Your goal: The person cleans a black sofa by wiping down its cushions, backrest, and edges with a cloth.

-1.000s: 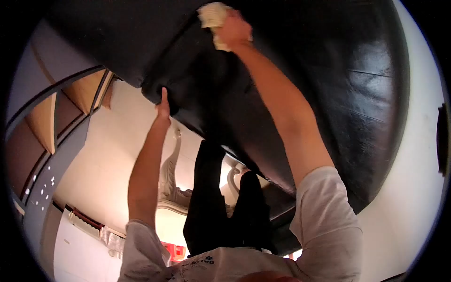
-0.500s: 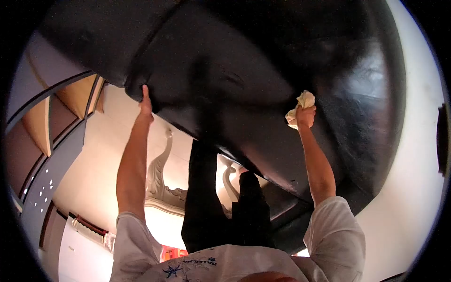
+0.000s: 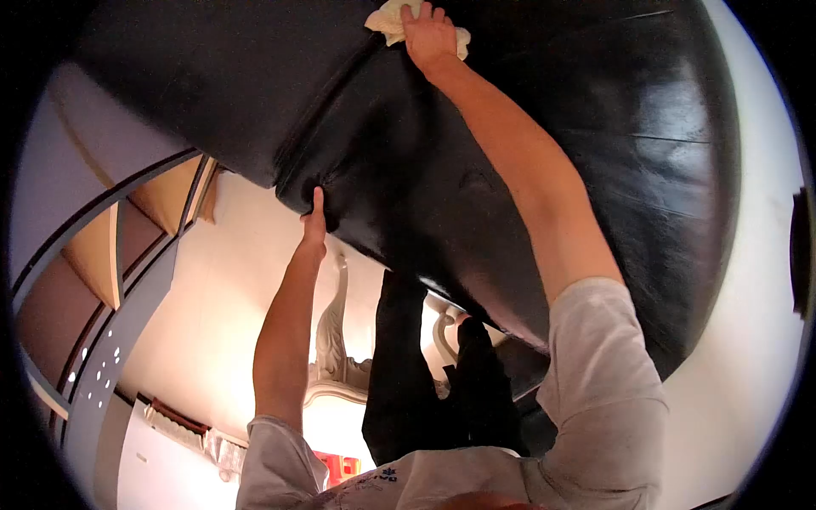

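A black leather sofa cushion [image 3: 408,183] with a seam along its left side fills the middle of the view. My right hand [image 3: 431,38] presses a crumpled cream cloth [image 3: 388,23] onto the black leather at the top, near the end of the seam. The cloth sticks out on both sides of the fingers. At the cushion's front left corner, my left hand [image 3: 315,223] grips the edge, its thumb on top. The other left fingers are hidden beneath the cushion.
On the left stands a grey-edged shelf unit [image 3: 115,246] with wooden dividers. Below the cushion is a pale carved furniture piece [image 3: 334,340] beside my dark-trousered legs [image 3: 399,382]. A white wall [image 3: 748,280] runs down the right side.
My right hand has carried the cloth up and leftward across the leather to the seam. The left hand keeps its hold on the cushion corner, while the whole view has shifted slightly.
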Demonstrator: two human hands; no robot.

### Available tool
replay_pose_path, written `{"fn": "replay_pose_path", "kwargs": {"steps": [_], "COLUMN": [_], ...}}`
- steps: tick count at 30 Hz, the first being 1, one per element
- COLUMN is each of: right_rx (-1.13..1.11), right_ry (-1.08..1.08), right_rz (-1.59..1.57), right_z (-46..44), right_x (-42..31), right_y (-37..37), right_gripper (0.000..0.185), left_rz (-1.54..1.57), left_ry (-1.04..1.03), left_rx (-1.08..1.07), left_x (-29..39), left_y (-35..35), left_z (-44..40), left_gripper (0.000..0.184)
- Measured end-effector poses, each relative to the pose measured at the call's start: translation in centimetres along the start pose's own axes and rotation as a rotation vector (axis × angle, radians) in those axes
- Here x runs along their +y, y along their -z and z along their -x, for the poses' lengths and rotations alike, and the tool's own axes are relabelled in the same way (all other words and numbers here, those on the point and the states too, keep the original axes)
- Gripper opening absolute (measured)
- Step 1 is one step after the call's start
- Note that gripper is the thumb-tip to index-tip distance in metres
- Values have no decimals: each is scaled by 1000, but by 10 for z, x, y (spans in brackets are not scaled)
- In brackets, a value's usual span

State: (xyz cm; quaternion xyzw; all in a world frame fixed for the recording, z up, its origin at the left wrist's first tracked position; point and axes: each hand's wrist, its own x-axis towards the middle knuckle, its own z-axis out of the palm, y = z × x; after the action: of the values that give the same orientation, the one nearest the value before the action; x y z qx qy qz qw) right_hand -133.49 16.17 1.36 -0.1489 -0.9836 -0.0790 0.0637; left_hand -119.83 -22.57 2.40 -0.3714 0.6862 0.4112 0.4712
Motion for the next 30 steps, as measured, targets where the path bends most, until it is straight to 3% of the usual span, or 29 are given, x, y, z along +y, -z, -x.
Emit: {"fn": "replay_pose_path", "kwargs": {"steps": [2, 4, 6, 12, 17, 19, 21, 23, 24, 25, 27, 28, 29, 30], "right_rx": [-23, -198, -194, -433, -518, -566, -620, -647, -665, -682, -678, -669, -660, -733], "right_ry": [72, 198, 301, 256, 140, 49, -124, -231, -292, -354, -436, -478, -605, -685], "right_rz": [76, 191, 302, 461, 375, 357, 132, 73, 35, -1, 22, 46, 70, -1], "right_z": [10, 20, 47, 183, 296, 347, 387, 445, 476, 509, 591, 639, 676, 708], "right_x": [16, 53, 84, 158, 229, 252, 272, 298, 315, 333, 375, 401, 421, 440], "right_y": [10, 36, 27, 42, 55, 59, 74, 81, 85, 90, 90, 85, 82, 91], "right_gripper": [52, 57, 54, 49, 53, 56, 60, 59, 57, 56, 55, 54, 71, 61], "left_rz": [8, 25, -3, 75, 80, -151, -551, -1084, -1233, -1422, -1551, -1402, -1183, -1156], "left_ry": [-6, -73, -90, -251, -221, -250, -595, -787, -424, -304, -113, 5, -102, -162], "left_rx": [13, 32, 5, -39, 187, 366, 308, 168, 97, -85, -54, -80, 24, 86], "left_x": [-6, -5, -9, -10, -25, -55, -118, -171, -172, -202, -264, -286, -326, -334], "left_y": [1, -2, 8, 8, 15, 3, 12, 11, -18, -16, -27, -45, -35, -48], "left_z": [-6, -1, -10, -21, -26, 16, 46, 128, 197, 209, 260, 280, 270, 273], "left_gripper": [142, 138, 138, 132, 133, 115, 94, 64, 55, 60, 96, 108, 108, 106]}}
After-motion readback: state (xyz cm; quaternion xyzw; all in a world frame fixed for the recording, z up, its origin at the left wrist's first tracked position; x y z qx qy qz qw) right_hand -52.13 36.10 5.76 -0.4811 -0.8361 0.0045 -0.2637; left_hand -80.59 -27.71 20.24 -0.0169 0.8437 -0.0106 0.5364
